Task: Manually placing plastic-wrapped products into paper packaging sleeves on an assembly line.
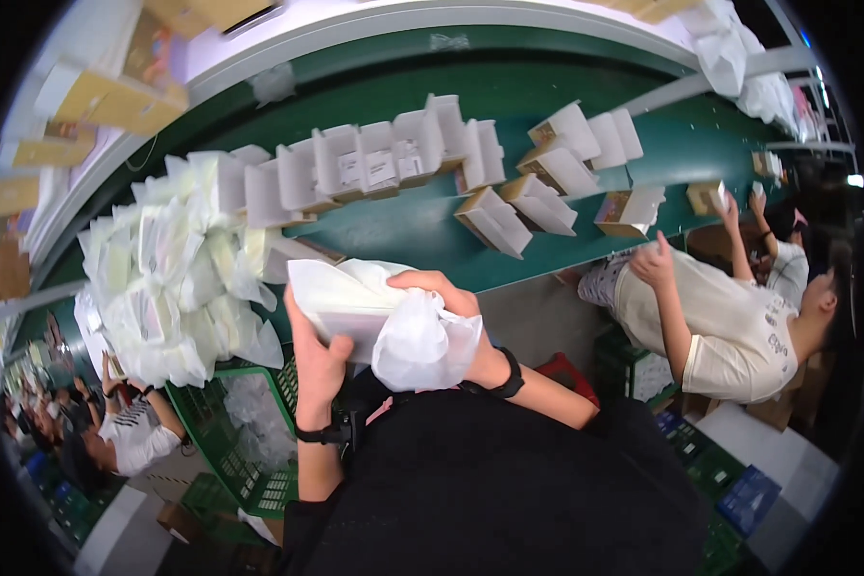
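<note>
Both hands are together in front of my chest. My left hand (pixel 315 357) is wrapped around the left end of a flat packet (pixel 341 293) in a thin white plastic bag, thumb along its near face. Across the packet's top right lies my right hand (pixel 442 288), its fingers closed on the same bag. A bunched, puffy part of the plastic (pixel 424 341) bulges below the right fingers. What is inside the packet is mostly hidden. Just left of my hands, similar white bagged packets (pixel 163 250) are heaped at the belt's edge.
Open cardboard boxes (pixel 379 163) line the green conveyor belt (pixel 394 230), some with white papers inside. A green crate (pixel 216 432) with clear plastic stands at lower left. A co-worker in a cream shirt (pixel 730 317) stands to my right; others work at far left.
</note>
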Demonstrator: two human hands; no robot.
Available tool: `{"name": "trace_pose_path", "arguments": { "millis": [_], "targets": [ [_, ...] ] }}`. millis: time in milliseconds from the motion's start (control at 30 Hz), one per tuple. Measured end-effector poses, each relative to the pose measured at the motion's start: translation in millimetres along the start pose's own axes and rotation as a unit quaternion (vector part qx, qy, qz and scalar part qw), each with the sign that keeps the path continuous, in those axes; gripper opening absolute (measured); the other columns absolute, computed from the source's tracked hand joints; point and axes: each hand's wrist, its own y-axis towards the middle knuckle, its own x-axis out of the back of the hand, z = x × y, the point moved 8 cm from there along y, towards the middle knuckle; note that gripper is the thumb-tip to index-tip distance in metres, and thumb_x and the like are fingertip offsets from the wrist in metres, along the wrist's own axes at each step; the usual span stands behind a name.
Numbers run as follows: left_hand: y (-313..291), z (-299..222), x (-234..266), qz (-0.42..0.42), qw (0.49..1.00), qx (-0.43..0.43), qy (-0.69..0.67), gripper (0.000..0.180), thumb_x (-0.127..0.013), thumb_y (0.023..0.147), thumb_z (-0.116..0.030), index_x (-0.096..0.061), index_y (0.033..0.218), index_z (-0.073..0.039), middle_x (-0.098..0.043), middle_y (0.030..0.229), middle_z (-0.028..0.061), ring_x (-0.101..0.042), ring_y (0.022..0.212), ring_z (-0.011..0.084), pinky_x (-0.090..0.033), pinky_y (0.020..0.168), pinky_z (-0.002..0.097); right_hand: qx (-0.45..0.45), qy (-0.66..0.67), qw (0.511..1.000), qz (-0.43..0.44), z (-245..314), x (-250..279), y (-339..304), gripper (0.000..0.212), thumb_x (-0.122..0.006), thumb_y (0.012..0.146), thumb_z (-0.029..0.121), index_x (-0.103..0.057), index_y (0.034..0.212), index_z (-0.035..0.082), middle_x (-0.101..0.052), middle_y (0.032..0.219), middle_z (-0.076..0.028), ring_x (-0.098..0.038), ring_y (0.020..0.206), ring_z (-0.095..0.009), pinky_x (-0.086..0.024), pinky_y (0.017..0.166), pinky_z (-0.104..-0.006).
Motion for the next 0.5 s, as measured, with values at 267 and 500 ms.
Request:
{"name": "trace_pose_path", "arguments": {
  "millis": [267, 500],
  "targets": [
    [-18.6, 52.3, -140.8, 0.244, 0.906, 0.242, -0.247, 0.094, -0.070, 0.088, -0.064, -0.041, 0.151, -0.001, -0.057, 0.141, 0.0105, -0.059, 0.126, 0.0255, -0.047, 0.107, 0.0382, -0.174, 0.230, 0.920, -0.266, -19.1, 131.0, -22.9, 0.026, -0.069, 0.096, 0.023, -0.065, 0.111, 0.002, -0.070, 0.106, -0.008, -0.068, 0.093, -0.014, -0.054, 0.079, -0.0278],
    [-74.4, 91.8, -200.4, 0.188, 0.815, 0.448, -0.315, 0.096, -0.076, 0.081, -0.064, -0.045, 0.146, -0.001, -0.059, 0.137, 0.0121, -0.062, 0.121, 0.0266, -0.051, 0.104, 0.0401, -0.234, 0.263, 0.907, -0.233, -73.1, 146.9, -43.7, 0.026, -0.063, 0.103, 0.026, -0.060, 0.109, 0.002, -0.064, 0.108, -0.007, -0.061, 0.098, -0.014, -0.052, 0.070, -0.0255]
  ]
}}
